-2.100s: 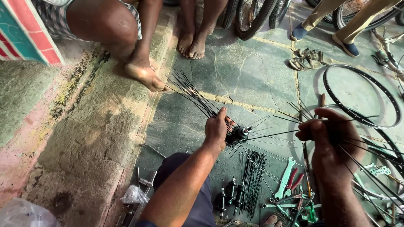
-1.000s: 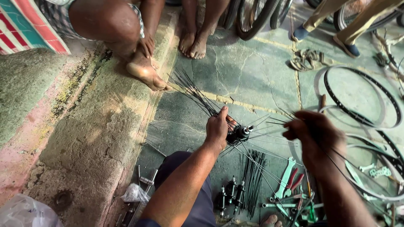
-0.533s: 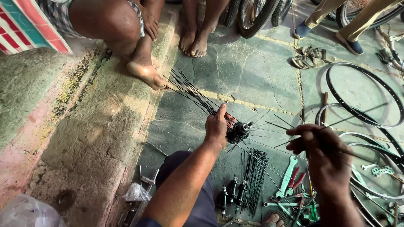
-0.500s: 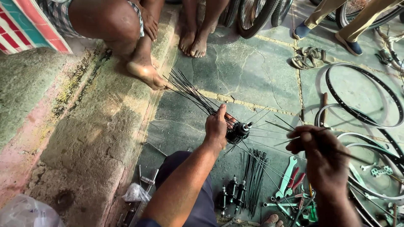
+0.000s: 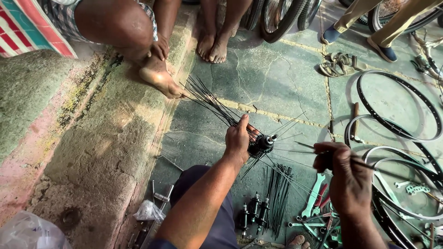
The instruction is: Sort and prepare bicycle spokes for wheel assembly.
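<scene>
1. on the cracked green floor point(image 5: 277, 69), head view: the left hand point(image 5: 237, 138) is wrapped around the near side of a black hub point(image 5: 262, 144), fingers clenched on it, thumb pointing up and away.
2. hub sits near frame centre, held just above the floor, its axle end pointing right. thin spokes point(image 5: 207, 99) fan out from it: a dense bunch up and left toward a bare foot point(image 5: 159, 78), looser ones right and down.
3. right hand point(image 5: 346, 177) is right of the hub and apart from it, fingers pinched shut on a single spoke point(image 5: 307, 146) that runs left to the hub.
4. below the hub: a loose bundle of spokes point(image 5: 278, 196) lies on the floor; just left of it, spare hubs point(image 5: 254, 214) stand in a short row.
5. under the right hand: a pale green spanner point(image 5: 315, 193) and red-handled tools, partly hidden by the wrist.
6. right side: black rims point(image 5: 397, 106) lie flat and overlap; lower ones are cut by the frame edge. a wooden-handled tool point(image 5: 355, 121) lies near the upper rim.
7. top: other people's bare feet point(image 5: 212, 46), a pair of sandals point(image 5: 336, 64), blue shoes point(image 5: 383, 50), tyres at the edge.
8. left: a raised, worn concrete step point(image 5: 92, 152); a clear plastic bag point(image 5: 147, 211) beside the person's knee point(image 5: 194, 177).
</scene>
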